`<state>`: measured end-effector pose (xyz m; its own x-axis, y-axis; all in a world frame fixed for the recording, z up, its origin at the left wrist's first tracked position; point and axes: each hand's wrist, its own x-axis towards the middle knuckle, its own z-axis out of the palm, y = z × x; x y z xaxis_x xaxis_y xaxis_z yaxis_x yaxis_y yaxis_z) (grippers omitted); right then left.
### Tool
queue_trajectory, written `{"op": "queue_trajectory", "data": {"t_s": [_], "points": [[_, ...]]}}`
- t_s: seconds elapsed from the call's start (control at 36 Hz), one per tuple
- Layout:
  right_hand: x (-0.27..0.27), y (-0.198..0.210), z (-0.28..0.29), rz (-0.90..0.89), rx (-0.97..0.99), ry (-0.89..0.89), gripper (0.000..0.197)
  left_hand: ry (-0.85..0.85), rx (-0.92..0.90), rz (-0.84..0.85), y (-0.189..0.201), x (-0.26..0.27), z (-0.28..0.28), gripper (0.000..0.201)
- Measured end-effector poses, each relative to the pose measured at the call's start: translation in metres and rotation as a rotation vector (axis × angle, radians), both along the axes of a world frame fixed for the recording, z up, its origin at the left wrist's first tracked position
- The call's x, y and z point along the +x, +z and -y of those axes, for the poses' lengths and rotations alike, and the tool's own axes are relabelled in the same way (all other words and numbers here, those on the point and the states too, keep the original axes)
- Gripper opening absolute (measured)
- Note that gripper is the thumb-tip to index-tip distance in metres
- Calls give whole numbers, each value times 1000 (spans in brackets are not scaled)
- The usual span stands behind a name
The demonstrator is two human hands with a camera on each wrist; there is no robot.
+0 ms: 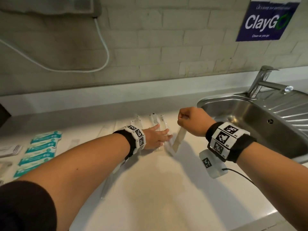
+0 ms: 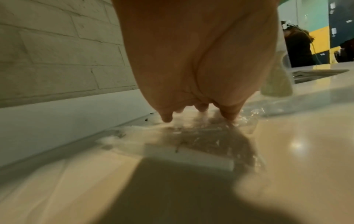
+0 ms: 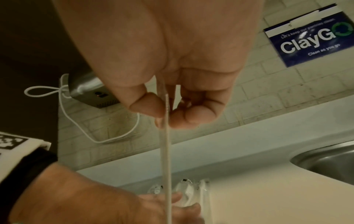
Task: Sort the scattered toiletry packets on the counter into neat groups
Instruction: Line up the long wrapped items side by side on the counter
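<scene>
My left hand [image 1: 158, 136] lies flat with straight fingers on several clear plastic packets [image 1: 154, 120] near the back of the white counter [image 1: 150, 189]; in the left wrist view its fingertips [image 2: 166, 118] press the crinkled clear wrap [image 2: 210, 136]. My right hand [image 1: 185, 118] hovers above the counter beside the sink and pinches the top of a long narrow cream packet [image 1: 179, 137], which hangs down toward the counter. The right wrist view shows thumb and forefinger [image 3: 164, 112] gripping that packet [image 3: 166, 151] edge-on, above my left hand [image 3: 162, 204].
Several teal-and-white packets [image 1: 43, 147] lie in a column at the left, with white sachets [image 1: 10, 150] further left. A steel sink [image 1: 241, 114] with a tap [image 1: 260, 80] is at the right. A white cable [image 1: 103, 47] hangs on the brick wall.
</scene>
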<state>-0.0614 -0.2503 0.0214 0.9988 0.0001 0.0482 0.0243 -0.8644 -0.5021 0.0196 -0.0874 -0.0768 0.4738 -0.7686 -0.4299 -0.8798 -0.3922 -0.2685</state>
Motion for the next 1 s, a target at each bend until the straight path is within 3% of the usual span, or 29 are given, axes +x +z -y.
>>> {"op": "queue_trajectory", "data": {"t_s": [0.03,0.11,0.19,0.33,0.44,0.53,0.72,0.86,1.0], "points": [[0,0,0,25,17,-4,13,52,-94,-51,2,-2,-3,54],[4,1,-4,112,75,-4,13,258,-607,-252,9,-1,-19,57],[12,1,-15,161,119,31,12,358,-779,-272,17,1,-39,53],[27,-8,-53,79,174,167,12,609,-663,-121,56,-30,-84,30],[39,-19,-86,11,200,233,15,738,-376,-23,63,-71,-119,54],[48,-26,-103,-32,179,261,16,896,-289,-139,52,-98,-134,53],[60,-33,-124,-93,120,281,16,1024,-432,-263,29,-102,-135,46],[67,-32,-130,-115,169,270,15,1093,-531,-386,39,-90,-146,30],[75,-34,-134,-159,190,248,18,1200,-769,-228,69,-58,-170,30]]}}
